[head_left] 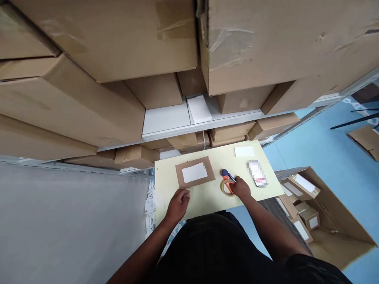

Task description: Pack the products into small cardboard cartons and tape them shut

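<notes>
A flat brown parcel (pixel 195 172) with a white label lies on the pale yellow table (pixel 207 197). My left hand (pixel 178 204) rests on the table just below the parcel, fingers curled with nothing in them. My right hand (pixel 241 187) is closed on an orange tape dispenser (pixel 227 185) with a roll of clear tape, right of the parcel. A blue pen or cutter (pixel 226 173) lies just above the dispenser.
A white card (pixel 244 151) and a blurred phone-like item (pixel 257 173) lie at the table's right. Large cardboard boxes (pixel 118 39) fill the shelves ahead. An open carton (pixel 325 213) with several small labelled boxes sits on the blue floor, right.
</notes>
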The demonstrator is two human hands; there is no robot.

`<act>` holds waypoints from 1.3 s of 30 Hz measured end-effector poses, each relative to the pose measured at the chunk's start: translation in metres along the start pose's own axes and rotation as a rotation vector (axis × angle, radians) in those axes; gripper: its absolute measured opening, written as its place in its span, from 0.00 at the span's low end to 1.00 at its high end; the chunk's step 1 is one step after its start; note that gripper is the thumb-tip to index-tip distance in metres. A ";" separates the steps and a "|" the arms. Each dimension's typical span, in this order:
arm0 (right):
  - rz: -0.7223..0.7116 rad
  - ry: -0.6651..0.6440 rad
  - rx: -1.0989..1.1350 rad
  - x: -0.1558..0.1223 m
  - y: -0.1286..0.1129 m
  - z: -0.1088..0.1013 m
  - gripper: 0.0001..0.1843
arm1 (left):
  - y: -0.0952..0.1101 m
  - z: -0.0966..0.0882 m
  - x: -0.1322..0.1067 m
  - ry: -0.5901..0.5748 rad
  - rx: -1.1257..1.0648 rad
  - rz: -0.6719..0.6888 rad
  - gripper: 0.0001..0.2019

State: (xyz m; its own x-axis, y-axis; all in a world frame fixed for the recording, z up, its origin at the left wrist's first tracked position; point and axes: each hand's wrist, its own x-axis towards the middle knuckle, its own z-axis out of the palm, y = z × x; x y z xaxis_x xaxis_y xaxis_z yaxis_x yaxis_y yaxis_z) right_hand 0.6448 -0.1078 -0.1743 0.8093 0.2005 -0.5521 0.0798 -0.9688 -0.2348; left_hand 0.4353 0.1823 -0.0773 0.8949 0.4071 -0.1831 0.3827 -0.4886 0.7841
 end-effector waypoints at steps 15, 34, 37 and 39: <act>-0.445 0.444 0.383 -0.060 0.007 -0.023 0.35 | 0.131 0.093 0.098 -0.475 -0.619 -0.511 0.27; -0.171 -0.059 0.628 -0.041 0.015 -0.032 0.41 | 0.135 0.118 0.211 -0.512 0.750 0.102 0.13; -0.101 -0.216 0.687 -0.040 0.017 -0.021 0.35 | 0.126 0.130 0.238 -0.589 0.815 0.105 0.10; -0.111 -0.308 0.731 -0.038 0.012 -0.011 0.32 | 0.118 0.136 0.247 -0.635 0.840 0.120 0.08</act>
State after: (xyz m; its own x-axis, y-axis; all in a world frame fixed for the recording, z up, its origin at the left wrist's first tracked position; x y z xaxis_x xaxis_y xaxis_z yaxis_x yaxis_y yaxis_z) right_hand 0.6214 -0.1292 -0.1470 0.6132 0.4247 -0.6661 -0.3379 -0.6212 -0.7071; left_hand 0.7330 0.1206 -0.1107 0.8005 -0.0382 -0.5981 0.1031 -0.9743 0.2003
